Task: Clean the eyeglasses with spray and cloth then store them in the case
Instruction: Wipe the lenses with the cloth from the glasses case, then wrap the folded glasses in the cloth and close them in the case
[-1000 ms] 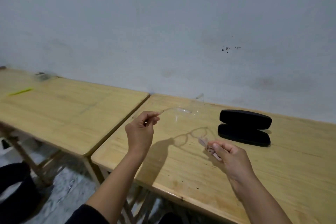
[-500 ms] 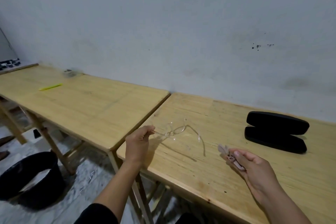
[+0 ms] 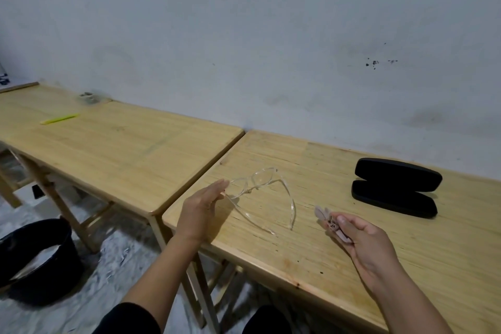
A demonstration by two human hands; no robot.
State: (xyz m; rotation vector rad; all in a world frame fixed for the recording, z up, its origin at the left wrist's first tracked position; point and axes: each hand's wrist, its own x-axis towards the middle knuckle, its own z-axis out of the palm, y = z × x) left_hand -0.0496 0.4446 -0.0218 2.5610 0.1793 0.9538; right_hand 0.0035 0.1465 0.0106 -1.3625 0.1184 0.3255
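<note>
Clear-framed eyeglasses point(image 3: 260, 187) lie on the right wooden table point(image 3: 311, 260) with both temples unfolded toward me. My left hand point(image 3: 202, 210) is at their left end, fingers stretched out and apart, fingertips at or just beside the frame and one temple; I cannot tell if they touch. My right hand point(image 3: 363, 238) hovers over the table to the right of the glasses, pinching a small crumpled pinkish cloth point(image 3: 329, 221). A black eyeglass case point(image 3: 395, 187) lies open at the back right. No spray bottle is in view.
A second wooden table point(image 3: 122, 149) adjoins on the left, with a yellow-green pen point(image 3: 59, 118) and a small grey object point(image 3: 88, 96) near the wall. A black bucket point(image 3: 35, 260) stands on the floor at lower left. The wall runs right behind both tables.
The glasses came down from the air onto the table. My left hand, which pinched one temple, has spread its fingers. My right hand still holds the cloth.
</note>
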